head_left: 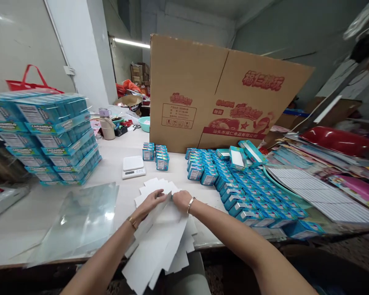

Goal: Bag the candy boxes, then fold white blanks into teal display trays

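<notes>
Both arms reach out from the bottom of the view and meet in the middle of the white table (33,213). The left hand (152,201) has its fingers curled around the top edge of a flat white card sheet (160,241) and is pinching it. The wrist bends a little, and a gold bracelet (131,222) sits on it. The right hand (181,199) is just beside the left one — the two nearly touch. Its fingers are bent down and closed on the same edge of the sheet. A silver bangle (190,204) is on that wrist.

The sheet lies on top of a pile of white cut-out cards (153,186). The pile fans out on the table and hangs over the near edge, toward the person.

To the left of the hands lies a clear plastic sheet (83,217). Behind the pile stands a small white scale (133,167). To the right are many small blue boxes (252,196) in rows, close together. A few more small blue boxes (156,155) stand behind the scale. On the far left is a tall stack of wrapped blue packs (49,135). A big brown carton (215,98) with red print stands at the back of the table. A small bottle with a purple lid (106,123) stands far back on the left.
</notes>
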Demonstrator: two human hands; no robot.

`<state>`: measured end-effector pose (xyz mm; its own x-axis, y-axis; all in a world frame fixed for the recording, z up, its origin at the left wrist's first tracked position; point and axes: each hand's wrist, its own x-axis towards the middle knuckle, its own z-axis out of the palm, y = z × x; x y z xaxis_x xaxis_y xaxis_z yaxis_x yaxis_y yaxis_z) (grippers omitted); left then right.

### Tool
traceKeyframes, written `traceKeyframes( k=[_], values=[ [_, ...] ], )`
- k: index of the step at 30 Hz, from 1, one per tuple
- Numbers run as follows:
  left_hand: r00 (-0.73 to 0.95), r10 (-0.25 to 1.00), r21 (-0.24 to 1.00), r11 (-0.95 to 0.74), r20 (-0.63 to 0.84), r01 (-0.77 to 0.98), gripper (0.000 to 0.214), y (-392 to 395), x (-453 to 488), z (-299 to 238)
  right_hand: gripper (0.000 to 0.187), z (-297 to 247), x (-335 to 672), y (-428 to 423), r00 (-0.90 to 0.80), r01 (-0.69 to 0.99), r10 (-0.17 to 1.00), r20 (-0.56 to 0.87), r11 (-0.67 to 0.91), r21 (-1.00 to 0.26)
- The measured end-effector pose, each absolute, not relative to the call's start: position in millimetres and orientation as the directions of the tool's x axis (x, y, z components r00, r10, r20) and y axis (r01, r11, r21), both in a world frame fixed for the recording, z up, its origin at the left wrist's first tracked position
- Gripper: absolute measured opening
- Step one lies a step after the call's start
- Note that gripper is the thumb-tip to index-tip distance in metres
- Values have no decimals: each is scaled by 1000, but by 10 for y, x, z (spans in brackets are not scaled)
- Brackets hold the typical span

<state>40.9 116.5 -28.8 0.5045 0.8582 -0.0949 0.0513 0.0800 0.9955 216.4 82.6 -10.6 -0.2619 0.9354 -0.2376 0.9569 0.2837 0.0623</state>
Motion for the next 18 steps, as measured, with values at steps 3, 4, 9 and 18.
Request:
traceKeyframes(
  k=[3, 4, 9, 18],
  values=[
    [689, 718, 938, -164, -99, 305, 48, 1139, 206, -169, 24, -130, 2414, 639, -124, 990, 959, -255, 139, 38],
    [699, 711, 899, -252, -80, 359, 39, 1111, 173, -171, 24, -124, 2496, 596, -97, 994, 960, -264, 106, 22],
    [650, 760, 705, -473, 22, 529, 27, 844, 265, -377, 39, 76, 2794, 624, -115, 978, 961, -252, 65, -199],
    [640, 766, 383, -610, 63, 693, 51, 480, 303, -503, 28, -112, 2345, 777, -535, 833, 822, -194, 552, 43]
  ],
)
